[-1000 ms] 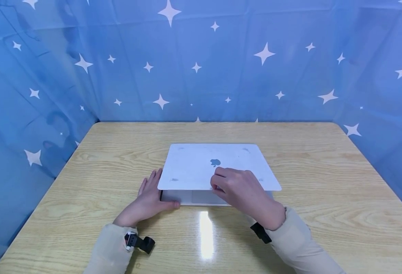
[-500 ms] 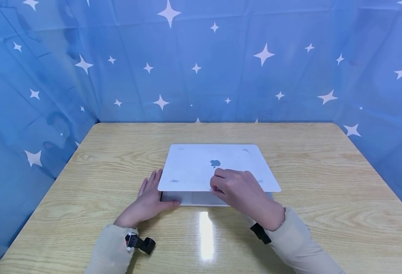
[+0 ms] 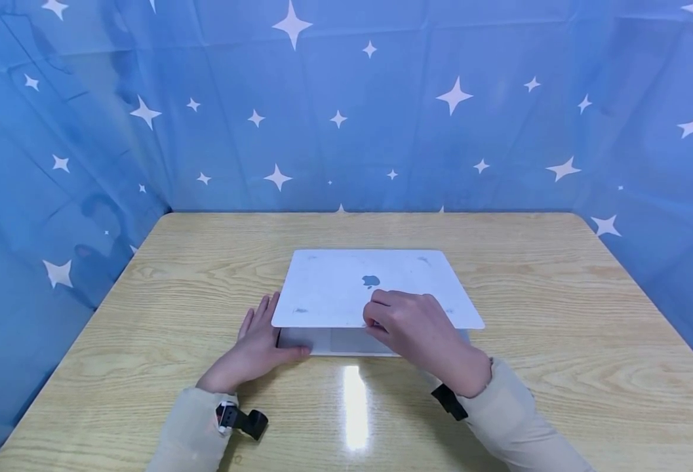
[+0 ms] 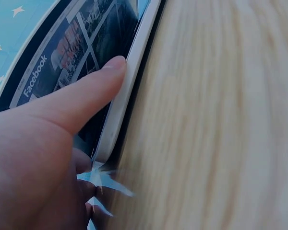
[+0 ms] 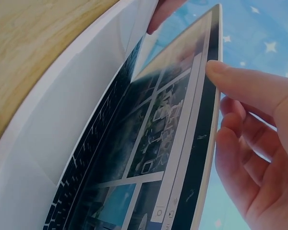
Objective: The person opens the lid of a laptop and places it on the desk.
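Note:
A silver laptop (image 3: 322, 288) lies on the wooden table with its lid partly raised and the apple mark facing up. Over the lid's front edge, my right hand (image 3: 414, 324) pinches the rim; in the right wrist view the thumb (image 5: 225, 72) lies on the screen bezel and the curled fingers (image 5: 235, 163) sit behind the lid. At the base's front left corner rests my left hand (image 3: 254, 354), its thumb (image 4: 98, 86) on the front edge and its straight fingers along the left side. The lit screen (image 5: 158, 124) shows pictures, above a black keyboard (image 5: 86, 163).
The wooden table (image 3: 558, 295) extends around the laptop on all sides. Behind it and at both sides hangs a blue curtain (image 3: 381, 85) with white stars. A black strap with a small camera (image 3: 254, 425) is on the left wrist, another strap (image 3: 449, 401) on the right.

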Available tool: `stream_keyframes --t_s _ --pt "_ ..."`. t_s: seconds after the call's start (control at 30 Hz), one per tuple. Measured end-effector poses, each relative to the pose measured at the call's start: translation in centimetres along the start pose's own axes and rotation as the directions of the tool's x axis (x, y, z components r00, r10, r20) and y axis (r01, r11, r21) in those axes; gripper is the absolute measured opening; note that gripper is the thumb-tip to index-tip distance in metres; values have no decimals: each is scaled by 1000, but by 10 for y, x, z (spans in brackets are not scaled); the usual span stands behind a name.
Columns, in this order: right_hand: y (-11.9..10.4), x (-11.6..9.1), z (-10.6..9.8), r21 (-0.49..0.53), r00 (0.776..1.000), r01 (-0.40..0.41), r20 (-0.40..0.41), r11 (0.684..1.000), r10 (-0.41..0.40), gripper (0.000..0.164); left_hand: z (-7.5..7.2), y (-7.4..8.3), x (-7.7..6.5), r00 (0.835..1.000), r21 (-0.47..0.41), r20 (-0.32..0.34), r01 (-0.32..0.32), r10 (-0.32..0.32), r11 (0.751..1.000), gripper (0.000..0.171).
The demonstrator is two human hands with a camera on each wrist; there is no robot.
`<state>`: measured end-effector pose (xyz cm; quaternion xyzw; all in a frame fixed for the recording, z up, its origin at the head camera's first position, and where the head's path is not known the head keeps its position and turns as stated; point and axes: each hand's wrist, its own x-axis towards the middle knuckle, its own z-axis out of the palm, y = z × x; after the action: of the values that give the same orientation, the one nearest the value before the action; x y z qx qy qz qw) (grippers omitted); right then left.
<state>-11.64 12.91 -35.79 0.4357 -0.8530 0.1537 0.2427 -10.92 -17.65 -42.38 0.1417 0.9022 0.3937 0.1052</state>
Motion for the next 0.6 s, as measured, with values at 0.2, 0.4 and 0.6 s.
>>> stream_keyframes --t_s 0.2,0.4,0.6 --pt "0 1 -1 0 1000 0 -30 1000 0 38 -2 4 0 1000 8 9 17 -17 1000 113" --pt "0 2 0 -17 996 12 -83 1000 -14 40 -2 5 0 999 28 19 38 -39 999 109" --pt "1 4 -1 -4 994 -21 -107 1000 20 38 7 -10 3 999 47 -39 -33 35 998 103"
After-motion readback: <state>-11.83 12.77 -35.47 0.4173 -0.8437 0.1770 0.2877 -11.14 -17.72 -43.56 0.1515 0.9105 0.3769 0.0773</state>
